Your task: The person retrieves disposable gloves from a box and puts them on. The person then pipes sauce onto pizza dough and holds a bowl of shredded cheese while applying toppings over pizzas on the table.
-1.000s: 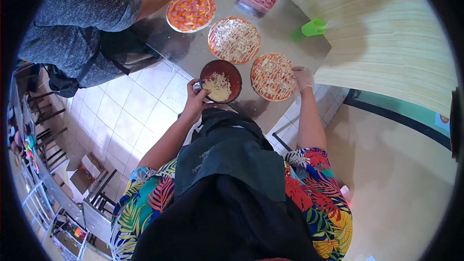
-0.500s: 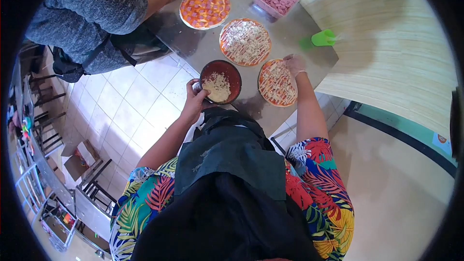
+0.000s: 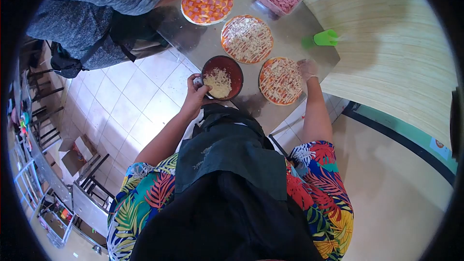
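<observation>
One hand, the left point(image 3: 195, 96), grasps the bowl point(image 3: 236, 75), best kept level, while the right hand point(image 3: 308, 70), its grip unclear, should spread shreds point(image 3: 218, 85) evenly across the pizza point(image 3: 280, 82).

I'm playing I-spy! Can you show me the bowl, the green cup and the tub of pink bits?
Bowl point(image 3: 236, 75): head view, on its reddish inner wall.
Green cup point(image 3: 326, 38): head view, middle of its side.
Tub of pink bits point(image 3: 269, 7): head view, on its near wall.
</observation>
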Demonstrator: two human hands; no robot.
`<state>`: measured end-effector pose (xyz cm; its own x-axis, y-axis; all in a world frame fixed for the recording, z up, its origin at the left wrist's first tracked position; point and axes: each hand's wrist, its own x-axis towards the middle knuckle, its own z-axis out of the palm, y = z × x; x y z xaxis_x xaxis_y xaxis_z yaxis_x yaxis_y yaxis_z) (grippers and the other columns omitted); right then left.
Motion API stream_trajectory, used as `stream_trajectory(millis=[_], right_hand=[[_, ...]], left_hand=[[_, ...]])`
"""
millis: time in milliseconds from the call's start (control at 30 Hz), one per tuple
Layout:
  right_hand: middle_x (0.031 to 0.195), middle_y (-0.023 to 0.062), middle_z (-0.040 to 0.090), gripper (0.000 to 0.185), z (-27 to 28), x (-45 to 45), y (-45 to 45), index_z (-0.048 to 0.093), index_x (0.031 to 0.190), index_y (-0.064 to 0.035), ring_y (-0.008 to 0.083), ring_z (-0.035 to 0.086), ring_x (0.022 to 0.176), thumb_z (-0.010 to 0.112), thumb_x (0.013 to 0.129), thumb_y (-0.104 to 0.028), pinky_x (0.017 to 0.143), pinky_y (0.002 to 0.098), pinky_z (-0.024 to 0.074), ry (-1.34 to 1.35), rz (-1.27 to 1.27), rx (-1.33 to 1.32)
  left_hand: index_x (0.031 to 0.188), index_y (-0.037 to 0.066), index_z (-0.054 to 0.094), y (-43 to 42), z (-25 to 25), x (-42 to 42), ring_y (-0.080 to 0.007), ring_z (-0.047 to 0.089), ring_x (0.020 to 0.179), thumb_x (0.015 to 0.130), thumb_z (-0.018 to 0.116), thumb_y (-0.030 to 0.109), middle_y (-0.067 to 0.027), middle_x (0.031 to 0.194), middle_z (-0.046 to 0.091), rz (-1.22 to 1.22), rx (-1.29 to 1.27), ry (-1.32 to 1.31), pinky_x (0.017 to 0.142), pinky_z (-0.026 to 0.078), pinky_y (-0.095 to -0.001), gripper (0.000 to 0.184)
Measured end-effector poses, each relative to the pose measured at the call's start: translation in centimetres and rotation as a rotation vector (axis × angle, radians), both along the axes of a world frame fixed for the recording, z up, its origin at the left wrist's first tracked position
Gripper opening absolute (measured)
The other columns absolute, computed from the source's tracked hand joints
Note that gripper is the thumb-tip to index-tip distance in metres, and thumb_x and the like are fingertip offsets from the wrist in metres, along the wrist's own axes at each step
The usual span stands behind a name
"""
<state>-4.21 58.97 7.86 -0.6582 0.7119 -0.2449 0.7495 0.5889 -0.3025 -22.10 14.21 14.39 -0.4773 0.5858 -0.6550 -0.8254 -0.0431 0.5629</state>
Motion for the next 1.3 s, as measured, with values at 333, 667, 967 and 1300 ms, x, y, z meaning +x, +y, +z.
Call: stream_trajectory(millis=[333,667,967,1300], right_hand=[[0.07,0.0103,0.067,0.01,1.4,5.8,-0.1,0.069,0.073,-0.0066,0.0215,0.064,0.062,0.064,0.071,-0.015,0.058,0.0329,0.0502,0.054,-0.108,-0.185],[0.065,0.0087,0.066,0.013,1.5,11.9,-4.4,0.067,0.074,-0.0015,0.0185,0.063,0.059,0.061,0.074,-0.014,0.054,0.0302,0.0496,-0.33,0.295,0.284],[0.075,0.0132,0.068,0.016,-0.5,14.5,-11.0,0.071,0.079,-0.0071,0.0276,0.065,0.064,0.062,0.071,-0.018,0.059,0.0358,0.0513,0.196,-0.316,-0.219],[0.075,0.0161,0.066,0.017,-1.7,11.5,-16.5,0.071,0.079,-0.01,0.0308,0.065,0.073,0.063,0.069,-0.022,0.068,0.0371,0.0515,0.192,-0.544,-0.087]], left_hand=[[0.127,0.016,0.021,1.0,0.4,0.1,-0.0294,0.047,0.107,0.082,0.057,0.006,-0.0172,0.116,0.039,-0.064,0.005,0.016,0.073,0.057,-0.0471,0.059],[0.13,0.014,0.016,2.2,2.1,-0.2,-0.0323,0.046,0.116,0.086,0.05,0.008,-0.0209,0.123,0.039,-0.192,-0.031,0.087,0.081,0.054,-0.053,0.056],[0.127,0.015,0.018,4.2,2.7,-1.4,-0.0319,0.049,0.11,0.083,0.054,0.006,-0.0198,0.12,0.039,-0.265,0.03,0.052,0.077,0.055,-0.051,0.058],[0.133,0.013,0.009,6.3,2.9,-5.3,-0.0334,0.04,0.121,0.085,0.051,0.011,-0.0208,0.128,0.034,-0.486,0.056,0.071,0.085,0.051,-0.0556,0.064]])
